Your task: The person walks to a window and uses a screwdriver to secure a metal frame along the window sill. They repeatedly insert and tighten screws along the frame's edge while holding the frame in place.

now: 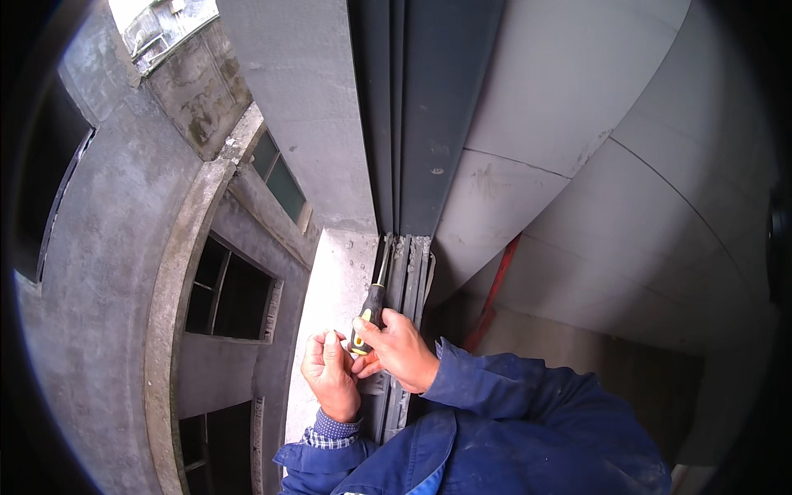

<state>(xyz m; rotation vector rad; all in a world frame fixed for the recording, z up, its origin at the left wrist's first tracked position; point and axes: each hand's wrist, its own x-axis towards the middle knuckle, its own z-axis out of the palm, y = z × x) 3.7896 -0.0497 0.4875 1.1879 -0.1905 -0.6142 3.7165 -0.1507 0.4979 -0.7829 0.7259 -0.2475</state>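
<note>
My right hand (404, 351) is wrapped round the black and yellow handle of a screwdriver (374, 300). Its metal shaft points away from me, with the tip near the far end of the grey window track (403, 272). Close by on the left, my left hand (332, 379) is closed with thumb and fingertips pressed together. Whatever it pinches, if anything, is too small to make out. Both hands are above the track and the pale window sill (334, 268).
A dark grey upright window frame (437, 124) rises from the track's far end. Outside on the left, a concrete building (107, 247) with dark window openings drops away beyond the sill. Pale wall panels (569, 74) and a red strip (495, 289) are on the right.
</note>
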